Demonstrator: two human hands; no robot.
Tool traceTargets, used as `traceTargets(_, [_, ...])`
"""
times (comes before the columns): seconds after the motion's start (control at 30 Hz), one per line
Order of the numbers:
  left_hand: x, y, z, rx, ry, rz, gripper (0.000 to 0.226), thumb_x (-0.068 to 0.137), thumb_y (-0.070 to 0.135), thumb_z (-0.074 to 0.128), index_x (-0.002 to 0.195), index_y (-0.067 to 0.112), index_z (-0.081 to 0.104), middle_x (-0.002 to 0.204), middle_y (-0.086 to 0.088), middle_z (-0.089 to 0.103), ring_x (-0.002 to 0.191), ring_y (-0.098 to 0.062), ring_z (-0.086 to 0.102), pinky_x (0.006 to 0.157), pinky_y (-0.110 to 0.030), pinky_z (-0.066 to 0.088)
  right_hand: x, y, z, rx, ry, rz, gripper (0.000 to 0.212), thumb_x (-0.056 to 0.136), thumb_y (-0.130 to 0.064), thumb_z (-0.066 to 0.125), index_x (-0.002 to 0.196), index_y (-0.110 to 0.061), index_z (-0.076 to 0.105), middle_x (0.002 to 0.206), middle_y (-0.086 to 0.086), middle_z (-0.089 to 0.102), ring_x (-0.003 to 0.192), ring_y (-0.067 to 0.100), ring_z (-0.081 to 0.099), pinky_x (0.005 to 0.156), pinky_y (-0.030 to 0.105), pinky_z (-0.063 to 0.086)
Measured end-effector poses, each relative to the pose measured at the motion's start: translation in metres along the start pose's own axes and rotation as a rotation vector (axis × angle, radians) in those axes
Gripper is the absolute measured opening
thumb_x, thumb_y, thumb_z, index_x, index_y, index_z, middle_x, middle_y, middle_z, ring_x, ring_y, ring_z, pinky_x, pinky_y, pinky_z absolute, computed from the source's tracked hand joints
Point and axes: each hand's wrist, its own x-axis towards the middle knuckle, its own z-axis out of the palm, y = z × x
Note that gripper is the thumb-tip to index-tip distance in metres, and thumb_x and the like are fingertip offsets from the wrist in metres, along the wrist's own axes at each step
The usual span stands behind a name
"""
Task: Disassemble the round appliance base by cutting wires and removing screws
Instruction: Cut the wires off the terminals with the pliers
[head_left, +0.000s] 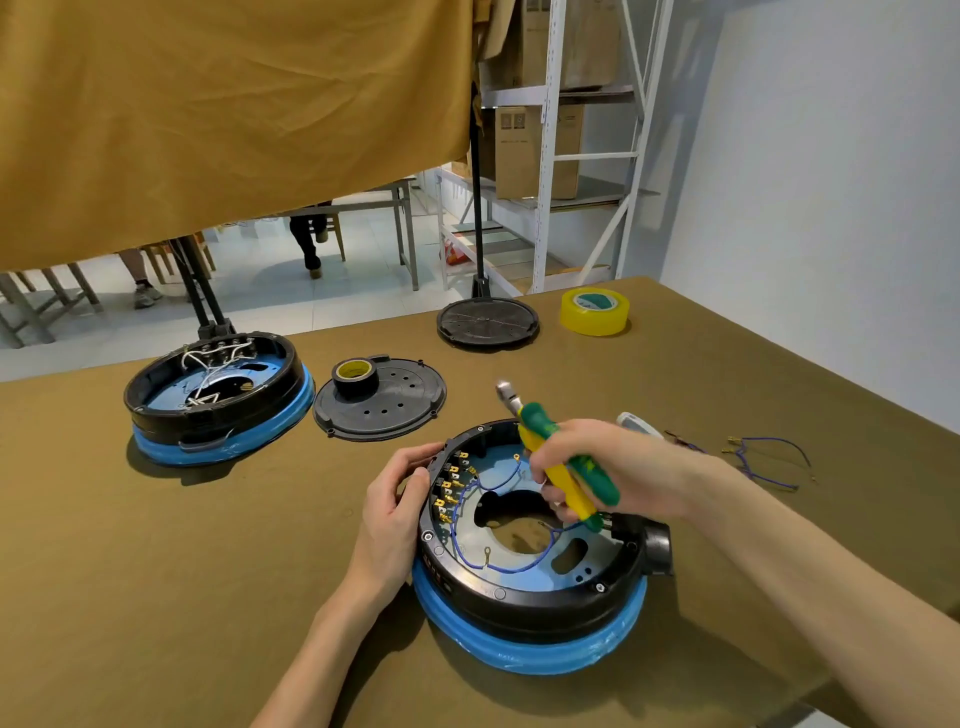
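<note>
Second base (218, 400) far left of near base (530, 561); lid (382, 400) between.

Head cam, looking down, close over table (208, 545)

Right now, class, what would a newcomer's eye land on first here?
Likely the open round base near the front of the table, ringed in blue, with blue wires inside. The right hand grips green-and-yellow cutters above it while the left hand holds its rim. A second base sits back left.
</note>
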Motion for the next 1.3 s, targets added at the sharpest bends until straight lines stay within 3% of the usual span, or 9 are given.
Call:
traceTargets(0.13, [0.001,-0.002,0.001,0.006,0.013,-0.014,0.027,0.108,0.012,0.046,0.128,0.016,0.064,0.118,0.007,0.072,0.108,-0.004,0.068,0.081,-0.016,0.054,-0.002,0.001,0.016,-1.118,0.341,-0.103,0.066,0.070,-0.060,0.073,0.122,-0.022,0.059,0.105,-0.004,0.058,0.090,0.015,0.060,0.072,0.033,0.051])
traceTargets(0.2, [0.001,-0.002,0.001,0.018,0.017,-0.010,0.029,0.108,0.008,0.045,0.128,0.017,0.064,0.118,0.008,0.071,0.107,-0.001,0.067,0.080,-0.013,0.053,-0.001,0.007,0.021,-1.438,0.388,-0.145,0.068,0.074,-0.060,0.073,0.128,-0.021,0.060,0.104,-0.004,0.053,0.092,0.018,0.057,0.063,0.031,0.046])
traceTargets(0.3, [0.000,-0.001,0.001,0.016,0.011,-0.009,0.028,0.108,0.012,0.045,0.129,0.017,0.063,0.119,0.008,0.071,0.108,-0.001,0.067,0.081,-0.014,0.053,0.005,0.010,0.019,-1.456,0.436,-0.121,0.073,0.076,-0.060,0.072,0.136,-0.020,0.058,0.102,-0.005,0.051,0.091,0.018,0.055,0.059,0.029,0.038])
traceTargets(0.47, [0.000,-0.001,0.002,0.017,0.010,-0.014,0.027,0.107,0.018,0.048,0.129,0.017,0.063,0.121,0.008,0.070,0.108,0.003,0.065,0.081,-0.012,0.052,0.014,0.006,0.019,-1.477,0.464,-0.143,0.071,0.076,-0.060,0.073,0.131,-0.015,0.063,0.101,-0.006,0.053,0.093,0.017,0.057,0.071,0.037,0.054])
traceTargets(0.67, [0.001,-0.001,0.001,0.019,-0.006,-0.015,0.038,0.097,0.034,0.045,0.129,0.021,0.063,0.122,0.011,0.069,0.111,0.003,0.064,0.084,-0.011,0.052,0.019,-0.001,0.018,-1.479,0.434,-0.195,0.082,0.078,-0.060,0.074,0.146,-0.019,0.053,0.102,-0.010,0.042,0.093,0.012,0.046,0.058,0.022,0.031])
traceTargets(0.97, [0.001,0.000,0.001,0.029,0.003,-0.019,0.034,0.098,0.034,0.044,0.126,0.027,0.062,0.122,0.015,0.068,0.113,0.008,0.061,0.085,-0.006,0.048,0.022,-0.005,0.021,-1.501,0.412,-0.158,0.064,0.073,-0.057,0.075,0.121,-0.017,0.067,0.095,-0.001,0.060,0.083,0.021,0.061,0.062,0.034,0.052])
traceTargets(1.17, [0.001,-0.001,0.002,0.019,0.014,-0.006,0.039,0.097,0.033,0.045,0.129,0.020,0.064,0.122,0.012,0.069,0.113,0.003,0.063,0.085,-0.011,0.051,0.023,-0.019,0.022,-1.543,0.374,-0.132,0.073,0.075,-0.057,0.078,0.133,-0.016,0.060,0.115,0.005,0.064,0.090,0.023,0.062,0.072,0.036,0.059])
traceTargets(1.23, [0.001,-0.001,0.002,0.031,0.014,-0.005,0.035,0.101,0.028,0.045,0.130,0.020,0.063,0.123,0.011,0.069,0.114,0.002,0.063,0.086,-0.011,0.051,0.025,-0.023,0.026,-1.547,0.351,-0.098,0.068,0.074,-0.054,0.079,0.127,-0.015,0.062,0.108,0.006,0.063,0.084,0.022,0.061,0.065,0.034,0.057])
traceTargets(1.3, [0.001,-0.002,0.002,0.044,0.018,-0.005,0.028,0.108,0.016,0.044,0.128,0.022,0.064,0.124,0.010,0.069,0.114,0.003,0.062,0.087,-0.009,0.050,0.027,-0.027,0.027,-1.461,0.325,-0.047,0.052,0.072,-0.050,0.081,0.103,-0.010,0.070,0.085,0.003,0.061,0.067,0.019,0.054,0.053,0.032,0.045])
